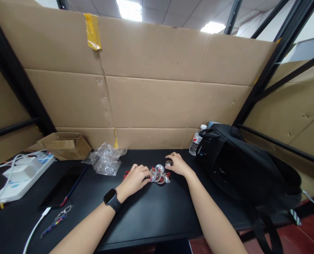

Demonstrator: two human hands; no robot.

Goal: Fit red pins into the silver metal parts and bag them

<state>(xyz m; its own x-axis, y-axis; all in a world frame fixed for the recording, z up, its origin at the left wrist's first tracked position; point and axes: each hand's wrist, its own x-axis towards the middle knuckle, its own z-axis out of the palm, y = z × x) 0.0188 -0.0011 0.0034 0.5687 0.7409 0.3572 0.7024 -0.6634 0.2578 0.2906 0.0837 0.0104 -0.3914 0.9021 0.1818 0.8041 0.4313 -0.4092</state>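
Note:
A pile of small round silver discs with red ties, which look like finger cymbals point(159, 169), lies on the black tabletop point(157, 218) between my hands. My left hand point(136, 178), wearing a black watch point(112, 199) on the wrist, reaches in from the left with fingers curled at the edge of the pile, touching a disc there. Red bits show beyond its knuckles. Just right of the pile, my right hand point(178, 165) has its thumb and fingers curved around a single finger cymbal point(169, 163) held on edge or tilted.
Crumpled clear plastic point(106, 160) and an open cardboard box point(67, 146) sit at the back left. A tablet point(63, 187), keychain point(58, 220) and power strip point(22, 180) are left. A water bottle point(195, 143) and black backpack point(247, 165) stand right, before a cardboard wall point(151, 106).

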